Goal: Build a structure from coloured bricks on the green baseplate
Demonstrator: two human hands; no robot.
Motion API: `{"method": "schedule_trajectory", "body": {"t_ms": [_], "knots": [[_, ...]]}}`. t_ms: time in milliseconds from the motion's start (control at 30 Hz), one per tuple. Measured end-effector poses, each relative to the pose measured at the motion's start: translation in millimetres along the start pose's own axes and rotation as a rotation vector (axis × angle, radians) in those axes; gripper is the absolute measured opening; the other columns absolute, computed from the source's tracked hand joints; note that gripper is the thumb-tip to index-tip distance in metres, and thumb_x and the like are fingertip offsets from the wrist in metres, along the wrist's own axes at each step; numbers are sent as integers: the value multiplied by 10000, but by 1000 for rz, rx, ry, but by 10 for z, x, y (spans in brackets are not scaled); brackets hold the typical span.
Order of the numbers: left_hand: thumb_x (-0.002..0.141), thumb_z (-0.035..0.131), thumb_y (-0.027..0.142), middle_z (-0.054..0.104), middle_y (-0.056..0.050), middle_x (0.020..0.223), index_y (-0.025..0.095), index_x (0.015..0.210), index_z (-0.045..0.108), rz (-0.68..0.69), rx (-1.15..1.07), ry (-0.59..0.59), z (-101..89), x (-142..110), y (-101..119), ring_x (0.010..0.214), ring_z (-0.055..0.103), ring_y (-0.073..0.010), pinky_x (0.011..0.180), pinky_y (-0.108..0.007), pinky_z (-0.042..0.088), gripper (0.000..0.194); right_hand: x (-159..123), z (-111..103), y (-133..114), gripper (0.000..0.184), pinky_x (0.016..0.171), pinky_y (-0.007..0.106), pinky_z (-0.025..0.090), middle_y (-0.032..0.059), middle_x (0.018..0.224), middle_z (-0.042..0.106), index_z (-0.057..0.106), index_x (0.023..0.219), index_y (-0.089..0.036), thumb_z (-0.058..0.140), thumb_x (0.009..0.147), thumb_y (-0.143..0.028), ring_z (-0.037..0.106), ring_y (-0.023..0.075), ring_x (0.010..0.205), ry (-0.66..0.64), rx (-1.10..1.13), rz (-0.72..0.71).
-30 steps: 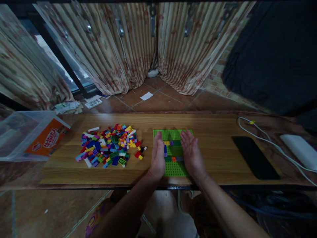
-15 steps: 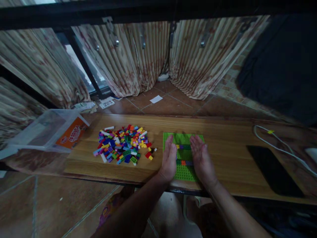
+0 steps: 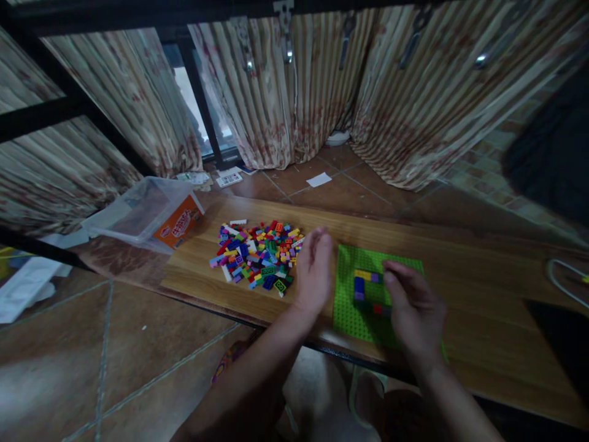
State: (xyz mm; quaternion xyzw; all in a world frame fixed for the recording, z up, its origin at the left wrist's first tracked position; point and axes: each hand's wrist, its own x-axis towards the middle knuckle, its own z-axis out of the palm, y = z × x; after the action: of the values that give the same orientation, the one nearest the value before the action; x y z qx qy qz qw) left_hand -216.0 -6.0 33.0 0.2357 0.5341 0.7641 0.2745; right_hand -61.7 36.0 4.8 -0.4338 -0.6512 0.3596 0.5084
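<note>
While the left hand (image 3: 314,270) stands open and empty between the loose brick pile (image 3: 257,255) and the green baseplate (image 3: 345,301), the right hand (image 3: 416,307) curls over the plate's right side; whether it pinches anything is too dim to tell. The plate lies on the wooden table (image 3: 483,319). A clear box (image 3: 138,212) sits left; striped curtains (image 3: 257,110) hang beyond, above brown floor tiles (image 3: 156,350).

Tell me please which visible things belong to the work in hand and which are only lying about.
Seemingly in use:
- green studded plastic baseplate, under the right hand
- multicoloured plastic bricks on it
- loose multicoloured plastic brick pile beside the left hand

Probably lying about:
- flat black rectangular object
- white cable
- white paper sheet
</note>
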Motion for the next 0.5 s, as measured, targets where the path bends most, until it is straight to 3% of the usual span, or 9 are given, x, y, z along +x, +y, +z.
{"method": "schedule_trajectory", "body": {"t_ms": [100, 200, 333, 500], "knots": [[845, 624, 398, 699, -70, 1005, 162, 961, 681, -79, -120, 141, -162, 248, 92, 885, 651, -167, 841, -285, 482, 270, -81, 130, -71, 158, 865, 373, 497, 46, 986, 704, 703, 978, -229, 610, 882, -312, 645, 199, 951, -186, -144, -191], [825, 622, 310, 695, -44, 860, 139, 879, 680, -211, -293, 207, -330, 404, 188, 701, 628, -105, 688, -214, 468, 188, -171, 284, -112, 144, 852, 361, 488, 46, 968, 701, 685, 985, -224, 562, 912, -240, 631, 193, 935, -353, -231, -322], [852, 568, 246, 671, -22, 740, 126, 819, 667, -417, -439, 234, -464, 472, 294, 615, 610, -79, 625, -188, 461, 159, -281, 528, -163, 131, 844, 378, 447, 46, 955, 705, 679, 990, -216, 579, 905, -224, 604, 216, 921, -485, -410, -390], [867, 538, 191, 670, -13, 704, 115, 832, 678, -412, -430, 232, -476, 486, 337, 566, 599, -69, 573, -172, 464, 163, -335, 772, -236, 206, 808, 391, 396, 67, 932, 679, 683, 992, -204, 628, 878, -366, 564, 252, 918, -545, -631, -365]]}}
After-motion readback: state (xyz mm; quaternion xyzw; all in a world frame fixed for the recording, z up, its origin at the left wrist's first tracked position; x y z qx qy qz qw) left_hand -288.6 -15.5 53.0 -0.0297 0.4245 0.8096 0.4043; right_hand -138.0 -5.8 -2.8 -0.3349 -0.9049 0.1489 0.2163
